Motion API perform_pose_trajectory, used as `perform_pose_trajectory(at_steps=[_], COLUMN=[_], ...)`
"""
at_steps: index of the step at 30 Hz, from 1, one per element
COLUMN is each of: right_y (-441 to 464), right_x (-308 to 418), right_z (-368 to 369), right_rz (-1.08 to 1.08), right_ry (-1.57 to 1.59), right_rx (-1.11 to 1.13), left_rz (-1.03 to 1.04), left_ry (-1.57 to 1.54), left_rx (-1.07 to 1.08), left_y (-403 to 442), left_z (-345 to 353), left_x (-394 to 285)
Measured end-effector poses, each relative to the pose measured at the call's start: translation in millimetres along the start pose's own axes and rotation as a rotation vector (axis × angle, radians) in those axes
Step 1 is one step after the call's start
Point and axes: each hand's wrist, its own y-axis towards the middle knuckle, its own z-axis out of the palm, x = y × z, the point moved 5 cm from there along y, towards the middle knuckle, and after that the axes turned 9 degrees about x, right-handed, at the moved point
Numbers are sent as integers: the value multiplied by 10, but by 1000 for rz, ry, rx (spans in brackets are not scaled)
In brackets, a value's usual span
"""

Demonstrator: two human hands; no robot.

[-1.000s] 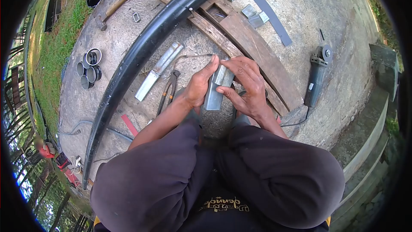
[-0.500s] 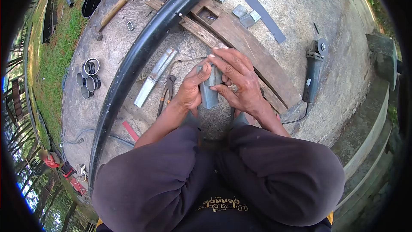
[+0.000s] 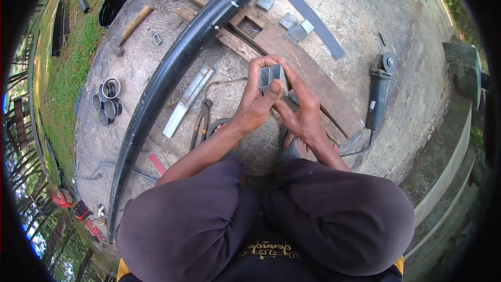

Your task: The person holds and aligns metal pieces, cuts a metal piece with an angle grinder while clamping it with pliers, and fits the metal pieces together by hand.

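Two short rectangular metal tubes (image 3: pixel 272 75) are held side by side between my hands, their open ends facing up toward me. My left hand (image 3: pixel 255 105) is closed round them from the left, its thumb across the near side. From the right, my right hand (image 3: pixel 302 109) grips the same tubes, with its fingers behind them. To the left lies a longer metal piece (image 3: pixel 189 100) in two joined lengths, and beside it pincers (image 3: pixel 202 121) with orange-marked handles. Part of the tubes is hidden by my fingers.
A long black pipe (image 3: pixel 167 73) curves across the left side. Wooden boards (image 3: pixel 308 73) lie beyond my hands, near small metal pieces (image 3: pixel 299 30). An angle grinder (image 3: pixel 379 89) is at right, a hammer (image 3: pixel 135 23) at upper left, black rings (image 3: pixel 111 89) at left.
The tubes have been tilted so their open ends now face up. Both hands have shifted their grip around them, and the left thumb now lies across the near side.
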Motion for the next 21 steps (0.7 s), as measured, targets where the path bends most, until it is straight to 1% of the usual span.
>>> perform_pose_trajectory(at_steps=[2,3,6,7,8,10,13,16,19,21], right_y=[86,149,317,376,422,513,599,642,642,626], right_x=[11,-5,-138,-207,-270,-406,-610,-744,-728,-643], right_z=[-127,-217,-372,-404,-417,-420,-373,-320,-342,-399], right_rz=[-50,-90,-183,-216,-247,-259,-280,-268,-207,-179], right_ry=[-108,-184,-373,-441,-507,-540,-571,-597,-616,-599], right_rx=[16,35,127,172,216,264,332,366,340,293], left_rz=[21,-7,-50,-11,-42,-100,0,-8,-79,-228], left_ry=[87,91,495,614,631,668,854,909,916,858], left_rx=[54,56,166,137,118,77,-17,-67,-168,-218], left_y=[84,108,214,242,243,247,251,252,203,145], left_z=[-56,-95,-316,-313,-328,-373,-380,-418,-461,-461], left_x=[22,48,3,-87,-57,50,126,204,241,252])
